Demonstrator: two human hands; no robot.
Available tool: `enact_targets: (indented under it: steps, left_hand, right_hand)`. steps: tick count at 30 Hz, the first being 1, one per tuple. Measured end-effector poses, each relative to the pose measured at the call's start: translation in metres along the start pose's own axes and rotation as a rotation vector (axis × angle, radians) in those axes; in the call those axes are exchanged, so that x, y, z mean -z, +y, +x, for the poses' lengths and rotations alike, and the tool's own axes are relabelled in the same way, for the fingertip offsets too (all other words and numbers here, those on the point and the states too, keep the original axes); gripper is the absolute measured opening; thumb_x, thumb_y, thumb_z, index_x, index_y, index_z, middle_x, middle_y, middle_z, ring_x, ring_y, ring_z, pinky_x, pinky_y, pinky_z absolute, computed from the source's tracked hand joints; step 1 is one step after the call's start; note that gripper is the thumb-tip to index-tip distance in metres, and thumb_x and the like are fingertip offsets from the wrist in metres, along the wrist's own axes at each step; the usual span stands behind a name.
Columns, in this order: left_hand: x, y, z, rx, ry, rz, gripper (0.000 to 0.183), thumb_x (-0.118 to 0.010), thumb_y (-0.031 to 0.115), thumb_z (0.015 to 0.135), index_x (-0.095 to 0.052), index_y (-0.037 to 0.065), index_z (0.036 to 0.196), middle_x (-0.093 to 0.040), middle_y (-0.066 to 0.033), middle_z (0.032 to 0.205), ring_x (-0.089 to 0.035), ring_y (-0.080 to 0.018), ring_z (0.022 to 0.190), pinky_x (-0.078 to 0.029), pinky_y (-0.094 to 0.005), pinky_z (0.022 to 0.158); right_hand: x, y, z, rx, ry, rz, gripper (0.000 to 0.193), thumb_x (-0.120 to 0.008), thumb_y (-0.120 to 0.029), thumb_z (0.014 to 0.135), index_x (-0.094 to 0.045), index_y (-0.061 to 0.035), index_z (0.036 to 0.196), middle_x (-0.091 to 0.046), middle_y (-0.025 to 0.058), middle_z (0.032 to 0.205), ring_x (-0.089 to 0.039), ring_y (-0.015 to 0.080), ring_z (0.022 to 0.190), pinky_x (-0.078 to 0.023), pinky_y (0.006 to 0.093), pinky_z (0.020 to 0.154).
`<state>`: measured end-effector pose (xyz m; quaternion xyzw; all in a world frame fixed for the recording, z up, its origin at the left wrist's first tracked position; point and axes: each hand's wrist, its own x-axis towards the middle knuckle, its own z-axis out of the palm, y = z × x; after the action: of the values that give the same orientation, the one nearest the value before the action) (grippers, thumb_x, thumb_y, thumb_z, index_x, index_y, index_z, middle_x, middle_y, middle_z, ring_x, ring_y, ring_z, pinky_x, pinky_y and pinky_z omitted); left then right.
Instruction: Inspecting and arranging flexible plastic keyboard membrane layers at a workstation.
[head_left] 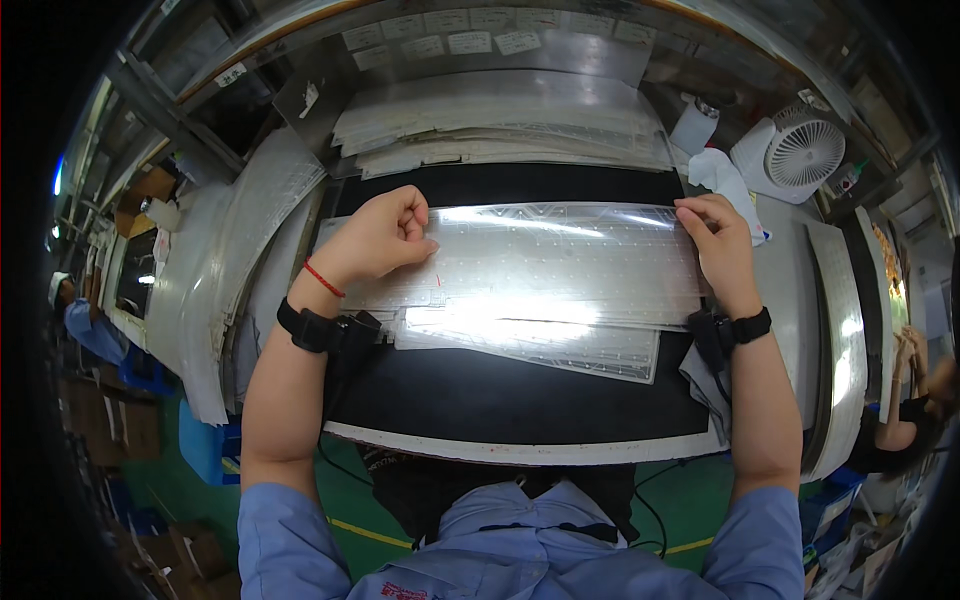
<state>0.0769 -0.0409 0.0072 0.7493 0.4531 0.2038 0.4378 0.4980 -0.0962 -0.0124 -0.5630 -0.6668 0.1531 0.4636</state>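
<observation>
A thin, shiny translucent sheet [560, 255] with rows of small marks lies across the black work mat, reflecting a bright glare. At its far right corner my right hand [725, 240] pinches the edge between thumb and fingers. My left hand [385, 238] is above the sheet's left part, fingers curled in and thumb pointing right; whether anything thin is between them is hidden. Beneath the sheet, more sheets [600, 358] stick out unevenly toward me. Both wrists carry black straps with small devices, and a red cord circles my left wrist.
Stacked sheets [500, 105] stand behind the black mat [520, 400]. More lean at left [215, 260] and right [835, 340]. A white fan [795, 155], a bottle [695, 125] and a white cloth [725, 180] sit back right. Other people are at both sides.
</observation>
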Motion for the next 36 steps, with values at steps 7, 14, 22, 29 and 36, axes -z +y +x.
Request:
enact_targets:
  steps: [7,14,22,29,36]
  left_hand:
    - [0.012,0.002,-0.001,0.188,0.024,-0.229,0.022,-0.046,0.013,0.100,-0.063,0.002,0.093,-0.057,0.0019,0.067,-0.049,-0.0051,0.055,-0.042,-0.0212,0.053]
    - [-0.002,0.012,-0.001,0.149,0.070,0.098,0.018,-0.070,0.013,0.088,-0.056,0.006,0.079,-0.052,0.0041,0.065,-0.044,-0.0031,0.056,-0.038,-0.0203,0.052]
    - [-0.004,0.001,0.000,0.046,0.096,0.134,0.028,-0.080,0.014,0.079,-0.053,0.006,0.081,-0.049,0.0045,0.069,-0.040,-0.0043,0.062,-0.036,-0.0213,0.055]
    - [0.000,0.004,-0.003,0.001,0.039,0.255,0.013,-0.067,0.011,0.090,-0.056,0.005,0.087,-0.051,0.0042,0.070,-0.044,-0.0038,0.061,-0.037,-0.0205,0.055]
    - [0.003,0.009,-0.002,0.215,0.102,-0.105,0.018,-0.055,0.021,0.099,-0.056,0.005,0.089,-0.052,0.0036,0.069,-0.049,-0.0048,0.054,-0.039,-0.0195,0.050]
  right_hand:
    - [0.000,0.002,0.000,-0.004,-0.006,0.024,0.013,-0.067,-0.006,0.087,-0.072,-0.0014,0.099,-0.062,0.0045,0.090,-0.054,0.0119,0.074,-0.043,0.0236,0.069]
    - [0.000,-0.001,0.000,-0.007,-0.002,0.019,0.014,-0.067,-0.006,0.087,-0.072,-0.0013,0.099,-0.063,0.0047,0.090,-0.055,0.0122,0.075,-0.044,0.0238,0.069]
    - [0.000,0.003,0.000,-0.004,-0.009,0.008,0.013,-0.067,-0.006,0.087,-0.072,-0.0012,0.099,-0.063,0.0046,0.090,-0.054,0.0119,0.073,-0.043,0.0237,0.068]
    - [-0.001,0.001,0.000,-0.017,-0.003,0.026,0.013,-0.067,-0.007,0.088,-0.072,-0.0014,0.099,-0.063,0.0040,0.090,-0.054,0.0116,0.073,-0.043,0.0234,0.067]
    - [0.000,0.001,-0.001,-0.012,-0.001,0.032,0.013,-0.067,-0.006,0.088,-0.072,-0.0014,0.099,-0.063,0.0042,0.090,-0.054,0.0116,0.075,-0.043,0.0231,0.068]
